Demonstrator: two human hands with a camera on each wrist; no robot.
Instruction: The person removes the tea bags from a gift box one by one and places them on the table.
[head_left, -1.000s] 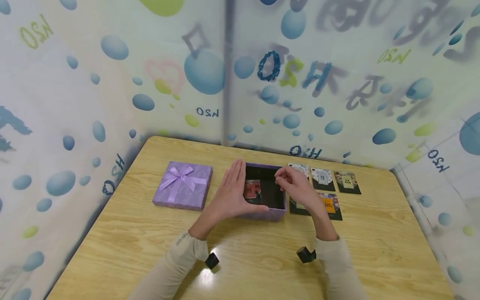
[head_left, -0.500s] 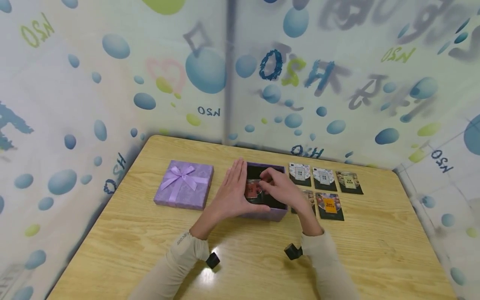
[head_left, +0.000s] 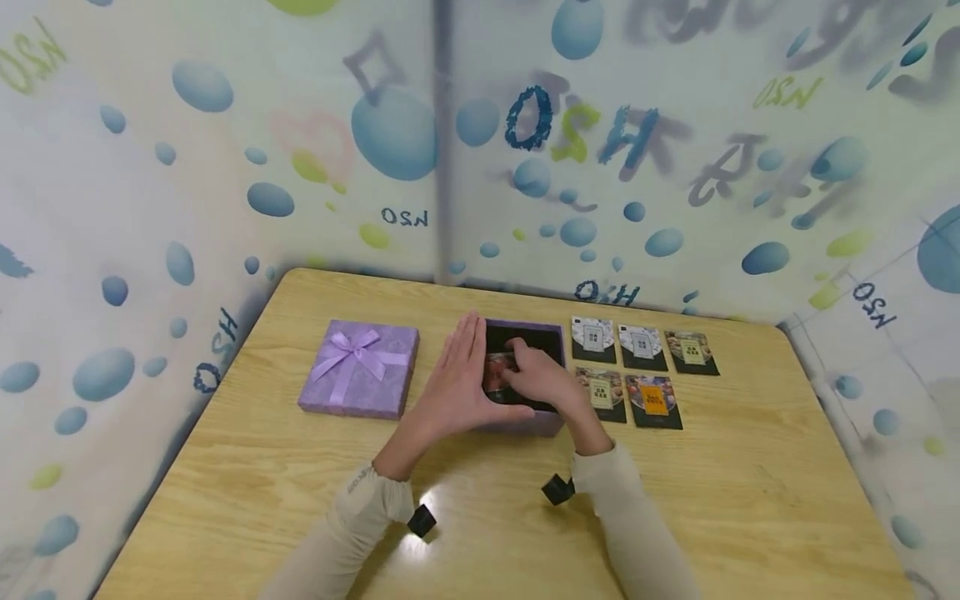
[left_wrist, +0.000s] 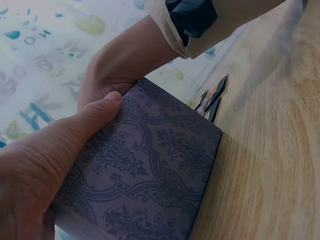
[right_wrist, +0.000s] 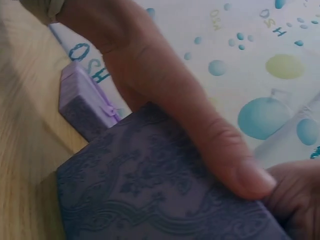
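Note:
The purple lidless box (head_left: 525, 423) stands mid-table with a dark inside. My left hand (head_left: 457, 392) braces its corner, straight fingers along the left side and thumb stretched across the front rim. In the left wrist view, that thumb (left_wrist: 95, 115) lies over the edge of the patterned wall. My right hand (head_left: 543, 375) reaches down into the box, thumb and forefinger spread apart at a flat packet (head_left: 495, 367) with a red label. The thumb seems to touch the packet; the other fingertips are hidden.
Left of the box lies its purple lid (head_left: 360, 367) with a ribbon bow. Several flat packets with picture fronts are laid in two rows on the right, among them an orange-labelled packet (head_left: 655, 400). A patterned wall (head_left: 480, 200) rises behind the wooden table (head_left: 480, 533).
My right hand has moved left from the box's right rim and down into it, over the red-labelled packet. My left hand keeps its place on the box. The head view has shifted slightly.

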